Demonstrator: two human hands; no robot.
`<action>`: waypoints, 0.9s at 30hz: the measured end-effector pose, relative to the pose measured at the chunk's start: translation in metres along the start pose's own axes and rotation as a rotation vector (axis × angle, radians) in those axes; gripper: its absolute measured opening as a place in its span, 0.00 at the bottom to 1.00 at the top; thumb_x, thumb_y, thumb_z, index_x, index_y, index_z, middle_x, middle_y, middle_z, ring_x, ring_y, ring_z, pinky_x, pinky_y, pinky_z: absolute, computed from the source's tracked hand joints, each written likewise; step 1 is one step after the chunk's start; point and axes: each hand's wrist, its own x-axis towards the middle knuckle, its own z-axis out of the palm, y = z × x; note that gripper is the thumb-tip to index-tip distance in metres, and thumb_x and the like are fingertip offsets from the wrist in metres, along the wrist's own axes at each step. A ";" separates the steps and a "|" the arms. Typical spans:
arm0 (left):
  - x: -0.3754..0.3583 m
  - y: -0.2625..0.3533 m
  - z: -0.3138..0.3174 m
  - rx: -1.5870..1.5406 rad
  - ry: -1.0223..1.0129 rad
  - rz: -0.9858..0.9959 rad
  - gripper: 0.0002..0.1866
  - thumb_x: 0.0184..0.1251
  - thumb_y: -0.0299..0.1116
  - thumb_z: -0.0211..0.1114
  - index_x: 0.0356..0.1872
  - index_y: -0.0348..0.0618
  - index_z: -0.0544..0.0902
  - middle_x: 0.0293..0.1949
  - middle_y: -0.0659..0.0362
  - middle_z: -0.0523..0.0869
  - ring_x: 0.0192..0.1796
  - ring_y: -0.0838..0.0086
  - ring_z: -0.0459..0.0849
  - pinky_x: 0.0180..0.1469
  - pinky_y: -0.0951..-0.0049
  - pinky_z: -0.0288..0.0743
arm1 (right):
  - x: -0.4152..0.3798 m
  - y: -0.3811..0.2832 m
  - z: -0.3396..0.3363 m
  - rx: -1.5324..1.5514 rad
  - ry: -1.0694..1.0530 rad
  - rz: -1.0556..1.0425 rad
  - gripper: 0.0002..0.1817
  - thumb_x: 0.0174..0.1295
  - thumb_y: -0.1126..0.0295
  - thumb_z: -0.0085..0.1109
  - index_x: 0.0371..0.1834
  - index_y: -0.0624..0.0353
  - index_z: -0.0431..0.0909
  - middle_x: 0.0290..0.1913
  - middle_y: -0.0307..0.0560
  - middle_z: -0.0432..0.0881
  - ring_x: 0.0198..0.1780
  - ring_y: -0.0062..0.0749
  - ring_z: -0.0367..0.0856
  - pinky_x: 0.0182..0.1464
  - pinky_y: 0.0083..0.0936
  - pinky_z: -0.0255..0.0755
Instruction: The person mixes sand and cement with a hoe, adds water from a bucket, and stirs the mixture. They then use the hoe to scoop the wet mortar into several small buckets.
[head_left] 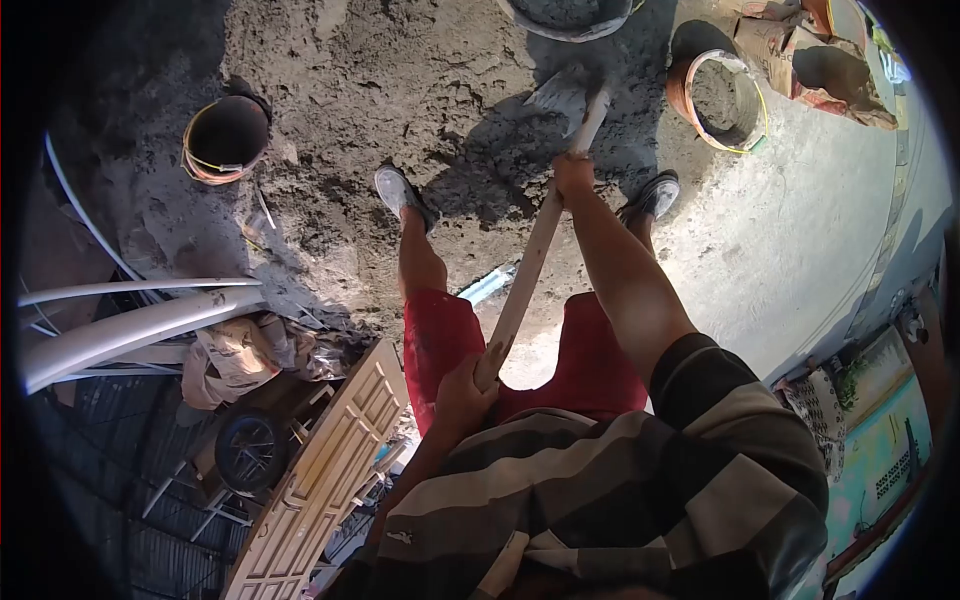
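A long wooden handle (531, 258) runs from my waist toward a metal blade (562, 97) resting on rough grey mortar (330, 120) at the top middle. My right hand (574, 177) is wrapped round the handle's upper part, near the blade. Near my waist, my left hand (463, 399) grips the lower end of the handle. The blade is partly in shadow, and its far edge is hard to make out. Both of my shoes stand on the mortar-covered ground, one on each side of the handle.
Buckets stand at the upper left (226, 140), upper right (716, 102) and top middle (571, 32). Torn paper sacks (822, 68) lie at the top right. White pipes (150, 322), a wheel (250, 453) and a wooden door (325, 480) are at the lower left.
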 end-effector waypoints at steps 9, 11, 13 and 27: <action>-0.047 0.037 -0.048 0.048 -0.235 0.056 0.37 0.51 0.39 0.73 0.63 0.42 0.69 0.49 0.43 0.83 0.51 0.50 0.83 0.54 0.57 0.76 | -0.029 0.064 -0.010 0.265 -0.361 0.292 0.14 0.60 0.66 0.55 0.44 0.64 0.70 0.30 0.52 0.77 0.27 0.40 0.79 0.31 0.39 0.77; -0.048 0.090 -0.050 -0.061 -0.241 0.343 0.38 0.53 0.41 0.72 0.66 0.43 0.67 0.50 0.43 0.82 0.50 0.51 0.84 0.53 0.58 0.76 | -0.013 0.042 -0.045 0.322 -0.407 0.331 0.13 0.61 0.67 0.54 0.43 0.64 0.69 0.30 0.52 0.77 0.26 0.41 0.79 0.31 0.40 0.77; -0.058 0.164 -0.062 -0.034 -0.271 0.588 0.38 0.56 0.44 0.70 0.67 0.45 0.67 0.46 0.45 0.83 0.46 0.52 0.84 0.48 0.59 0.77 | -0.029 0.015 -0.093 0.395 -0.512 0.362 0.14 0.61 0.67 0.54 0.44 0.63 0.66 0.28 0.52 0.77 0.24 0.40 0.77 0.28 0.39 0.77; -0.110 0.164 -0.140 0.349 -0.457 0.542 0.34 0.50 0.36 0.68 0.63 0.46 0.73 0.39 0.47 0.85 0.42 0.54 0.87 0.43 0.63 0.79 | -0.177 -0.067 -0.278 0.767 0.000 -0.308 0.15 0.57 0.71 0.57 0.43 0.69 0.67 0.31 0.53 0.75 0.26 0.38 0.78 0.30 0.33 0.78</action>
